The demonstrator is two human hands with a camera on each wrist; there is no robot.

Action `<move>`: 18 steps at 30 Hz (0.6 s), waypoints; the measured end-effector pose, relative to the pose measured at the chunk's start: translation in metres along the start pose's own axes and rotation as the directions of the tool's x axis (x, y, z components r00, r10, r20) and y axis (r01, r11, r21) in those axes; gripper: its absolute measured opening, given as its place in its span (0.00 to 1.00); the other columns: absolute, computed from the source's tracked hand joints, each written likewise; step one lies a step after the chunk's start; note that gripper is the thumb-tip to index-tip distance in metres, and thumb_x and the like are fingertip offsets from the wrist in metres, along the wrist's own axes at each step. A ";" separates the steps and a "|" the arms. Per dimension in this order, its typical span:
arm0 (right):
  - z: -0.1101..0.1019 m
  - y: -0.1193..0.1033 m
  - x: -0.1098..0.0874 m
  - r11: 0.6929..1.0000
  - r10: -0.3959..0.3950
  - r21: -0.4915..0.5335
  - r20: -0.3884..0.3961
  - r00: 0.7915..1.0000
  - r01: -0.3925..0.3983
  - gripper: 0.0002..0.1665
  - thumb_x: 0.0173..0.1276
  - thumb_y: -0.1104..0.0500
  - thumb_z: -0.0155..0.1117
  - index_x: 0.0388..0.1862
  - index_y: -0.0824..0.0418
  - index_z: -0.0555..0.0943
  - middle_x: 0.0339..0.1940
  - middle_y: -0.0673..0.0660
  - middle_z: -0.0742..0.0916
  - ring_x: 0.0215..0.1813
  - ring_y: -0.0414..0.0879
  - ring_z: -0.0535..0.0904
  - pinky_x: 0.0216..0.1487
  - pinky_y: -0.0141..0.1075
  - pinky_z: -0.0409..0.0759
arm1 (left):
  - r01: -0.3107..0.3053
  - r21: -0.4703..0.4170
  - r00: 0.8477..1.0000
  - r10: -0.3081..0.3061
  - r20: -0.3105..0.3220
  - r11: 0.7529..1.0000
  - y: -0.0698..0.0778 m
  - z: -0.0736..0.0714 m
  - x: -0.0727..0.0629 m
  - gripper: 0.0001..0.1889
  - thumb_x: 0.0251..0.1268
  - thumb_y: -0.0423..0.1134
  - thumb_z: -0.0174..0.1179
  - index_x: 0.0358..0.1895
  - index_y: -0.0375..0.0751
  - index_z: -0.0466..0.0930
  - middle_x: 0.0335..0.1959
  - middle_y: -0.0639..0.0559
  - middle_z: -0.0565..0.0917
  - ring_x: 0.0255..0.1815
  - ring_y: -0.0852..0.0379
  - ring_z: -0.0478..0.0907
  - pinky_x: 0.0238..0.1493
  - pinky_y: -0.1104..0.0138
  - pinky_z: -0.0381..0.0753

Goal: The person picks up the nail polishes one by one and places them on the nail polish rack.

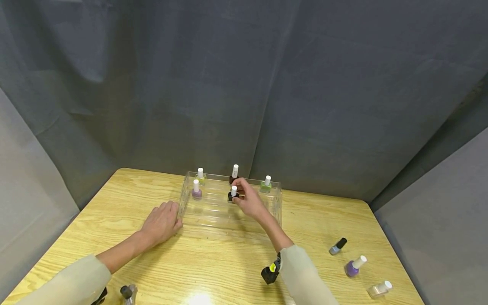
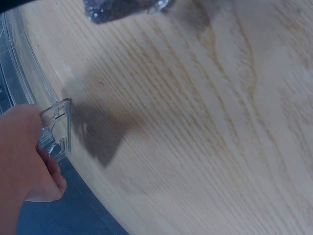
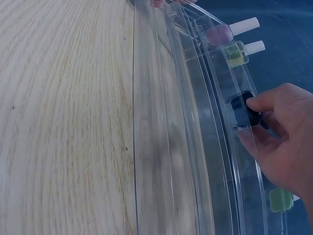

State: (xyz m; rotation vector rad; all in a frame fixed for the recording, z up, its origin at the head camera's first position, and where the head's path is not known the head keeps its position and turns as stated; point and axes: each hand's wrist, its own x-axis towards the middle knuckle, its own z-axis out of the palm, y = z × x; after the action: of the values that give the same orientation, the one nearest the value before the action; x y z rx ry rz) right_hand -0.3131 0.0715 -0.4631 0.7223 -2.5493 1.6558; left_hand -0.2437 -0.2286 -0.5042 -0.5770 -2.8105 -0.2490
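My right hand (image 1: 249, 202) pinches a black nail polish bottle (image 1: 231, 197) with a white cap, over the middle of a clear stepped display rack (image 1: 213, 220). In the right wrist view, thumb and fingers hold the dark bottle (image 3: 244, 108) by its sides at an upper step. My left hand (image 1: 162, 222) grips the rack's left end; its curled fingers (image 2: 55, 171) show beside the clear end wall (image 2: 61, 127). On the rack stand a mauve bottle (image 1: 196, 193), a yellow-green one (image 1: 200, 177), a dark red one (image 1: 234, 173) and a green one (image 1: 265, 186).
To the right on the wooden table (image 1: 213, 262) lie a light blue bottle (image 1: 334, 249) with a black cap, a purple bottle (image 1: 352, 268) and a pale bottle (image 1: 376, 289). A black-capped bottle (image 1: 129, 294) lies at the near left. Grey curtains (image 1: 190, 93) hang behind.
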 end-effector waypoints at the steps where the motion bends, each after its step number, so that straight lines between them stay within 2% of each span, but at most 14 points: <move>1: 0.000 0.000 0.000 1.000 0.001 -0.012 -0.002 1.000 -0.001 0.23 0.61 0.81 0.62 0.52 0.65 0.71 0.53 0.69 0.82 0.57 0.61 0.79 0.56 0.48 0.79 | -0.001 0.000 1.000 0.001 -0.003 1.000 0.000 0.000 0.000 0.12 0.64 0.37 0.59 0.33 0.42 0.63 0.25 0.53 0.61 0.27 0.54 0.59 0.27 0.63 0.61; 6: 0.001 -0.002 -0.001 0.998 0.008 -0.062 -0.006 1.000 -0.008 0.23 0.61 0.80 0.63 0.51 0.63 0.72 0.52 0.65 0.82 0.57 0.60 0.80 0.56 0.47 0.79 | -0.009 0.002 1.000 0.009 -0.023 1.000 -0.001 0.000 0.000 0.13 0.63 0.36 0.59 0.31 0.42 0.62 0.24 0.53 0.61 0.26 0.55 0.58 0.25 0.63 0.60; 13: 0.001 -0.002 0.000 0.997 0.029 -0.067 -0.010 1.000 -0.030 0.24 0.61 0.79 0.64 0.50 0.60 0.71 0.53 0.64 0.82 0.56 0.59 0.80 0.56 0.46 0.79 | -0.005 0.005 1.000 0.005 -0.018 1.000 -0.001 -0.001 0.000 0.12 0.63 0.36 0.59 0.31 0.42 0.62 0.24 0.53 0.61 0.25 0.55 0.58 0.25 0.63 0.61; 18: 0.001 -0.003 0.000 0.997 0.037 -0.061 -0.012 0.999 -0.038 0.24 0.61 0.79 0.64 0.51 0.61 0.71 0.54 0.65 0.82 0.56 0.59 0.80 0.56 0.47 0.78 | 0.005 -0.004 1.000 -0.005 -0.009 1.000 -0.002 -0.001 0.000 0.12 0.64 0.36 0.59 0.31 0.42 0.62 0.24 0.53 0.61 0.26 0.55 0.58 0.26 0.63 0.61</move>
State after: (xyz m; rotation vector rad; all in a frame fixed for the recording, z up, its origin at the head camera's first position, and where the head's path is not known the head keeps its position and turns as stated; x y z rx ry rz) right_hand -0.3117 0.0694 -0.4606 0.6636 -2.6094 1.5789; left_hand -0.2446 -0.2308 -0.5033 -0.5688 -2.8036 -0.2570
